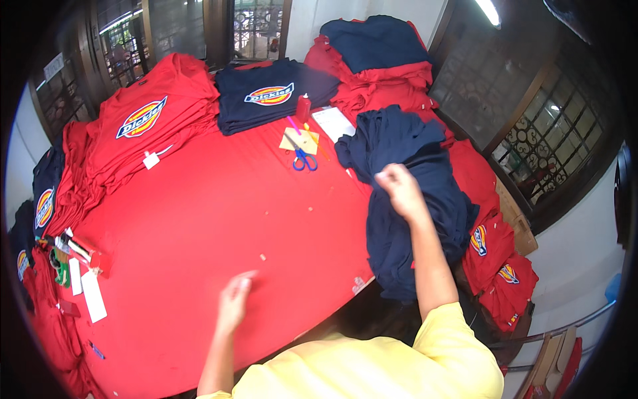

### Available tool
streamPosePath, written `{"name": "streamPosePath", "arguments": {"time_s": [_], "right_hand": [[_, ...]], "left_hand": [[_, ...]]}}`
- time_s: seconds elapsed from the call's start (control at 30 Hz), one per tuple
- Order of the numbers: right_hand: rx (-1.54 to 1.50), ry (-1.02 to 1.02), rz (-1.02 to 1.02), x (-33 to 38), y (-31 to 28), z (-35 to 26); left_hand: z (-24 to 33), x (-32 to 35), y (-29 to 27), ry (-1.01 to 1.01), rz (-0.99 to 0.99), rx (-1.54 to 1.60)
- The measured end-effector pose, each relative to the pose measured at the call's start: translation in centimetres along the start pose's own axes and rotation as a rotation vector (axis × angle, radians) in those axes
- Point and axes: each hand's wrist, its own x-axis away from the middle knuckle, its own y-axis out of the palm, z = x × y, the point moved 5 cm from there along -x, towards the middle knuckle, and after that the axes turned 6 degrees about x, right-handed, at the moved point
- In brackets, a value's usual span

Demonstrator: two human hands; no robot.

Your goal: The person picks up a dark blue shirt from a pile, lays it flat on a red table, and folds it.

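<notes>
My right hand (400, 191) is over a heap of crumpled navy cloth (415, 226) at the table's right side. Its fingers are curled in, and whether they pinch the fabric is hidden. My left hand (234, 300) hovers above the red-covered tabletop (193, 233), blurred, with some fingers stretched out and nothing visible in it. Beyond the hands, blue-handled scissors (304, 158) lie across a yellowish paper piece (299, 140). A red bottle (303, 108) stands behind them, beside a white sheet (333, 124).
Stacked red shirts (143, 126) with printed emblems fill the far left. Folded navy shirts (279, 93) lie at the back, and more piled garments (375, 46) sit at the back right. Small tools and a red box (100, 261) are near the left edge. Red shirts (492, 246) hang at right.
</notes>
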Motion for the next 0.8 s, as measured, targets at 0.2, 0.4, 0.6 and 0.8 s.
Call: {"name": "streamPosePath", "arguments": {"time_s": [0.2, 0.4, 0.6, 0.8], "right_hand": [[-0.663, -0.06, -0.795, 13.5, 15.2, -17.0], [-0.468, 0.025, -0.714, 13.2, 20.8, -16.2], [0.29, -0.167, -0.253, 6.4, 26.1, -5.2], [0.665, -0.279, -0.097, 3.5, 30.1, -8.2]], "left_hand": [[1.7, 4.7, 5.9, 0.353, -0.089, 0.407], [-2.8, 12.2, -8.7, 0.153, 0.517, 0.803], [-4.8, 24.3, -21.9, 0.046, 1.076, 0.101], [4.3, 20.2, -14.5, 0.24, 1.034, -0.908]]}}
